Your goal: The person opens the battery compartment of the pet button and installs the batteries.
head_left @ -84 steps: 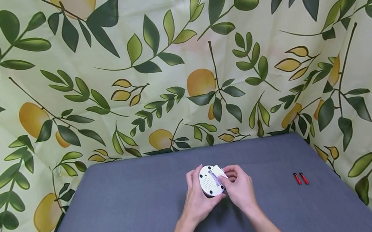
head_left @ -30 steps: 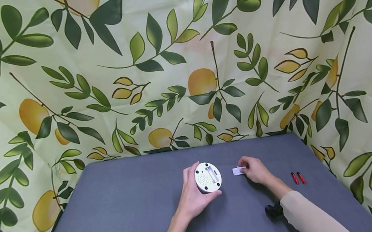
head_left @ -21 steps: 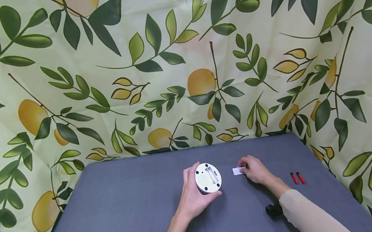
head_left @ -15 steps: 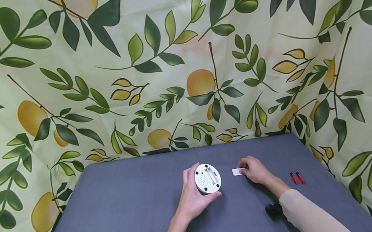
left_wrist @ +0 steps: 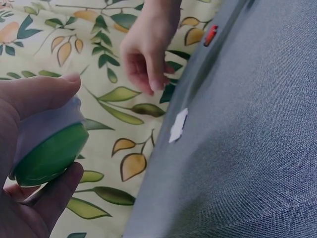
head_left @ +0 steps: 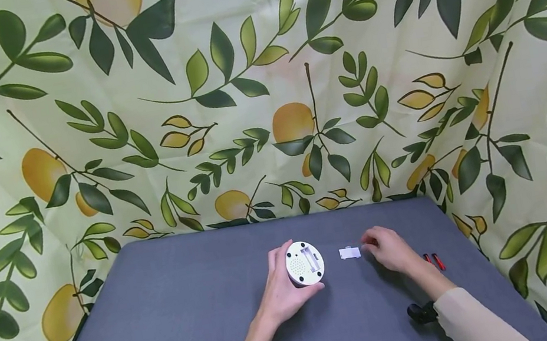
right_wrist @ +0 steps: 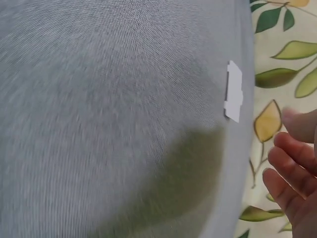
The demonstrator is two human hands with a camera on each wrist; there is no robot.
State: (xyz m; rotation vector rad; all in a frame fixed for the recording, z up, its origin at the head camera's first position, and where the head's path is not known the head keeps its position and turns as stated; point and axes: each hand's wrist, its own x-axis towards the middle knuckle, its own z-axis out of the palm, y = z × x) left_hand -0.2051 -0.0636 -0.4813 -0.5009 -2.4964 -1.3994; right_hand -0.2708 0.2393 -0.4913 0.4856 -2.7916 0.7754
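My left hand (head_left: 284, 288) grips a round white device (head_left: 298, 271), its underside turned toward the head camera. On that face are black feet, a patch of small holes and an uncovered battery compartment (head_left: 311, 259). The left wrist view reveals a green part (left_wrist: 52, 156) on the device's other side. A white battery cover (head_left: 349, 252) lies flat on the table, right of the device. Just beyond it hovers my right hand (head_left: 389, 249), fingers loosely bent and holding nothing; in the right wrist view its fingers (right_wrist: 292, 171) are apart from the cover.
Two red batteries (head_left: 439, 262) lie on the grey table (head_left: 194, 314) at the right, one partly hidden by my right forearm. A cloth with fruit and leaf print (head_left: 242, 110) hangs behind the table and along its sides.
Earlier my right hand took the cover off the device and set it on the table. Now it has let go of the cover and moved right. My left hand still grips the device.
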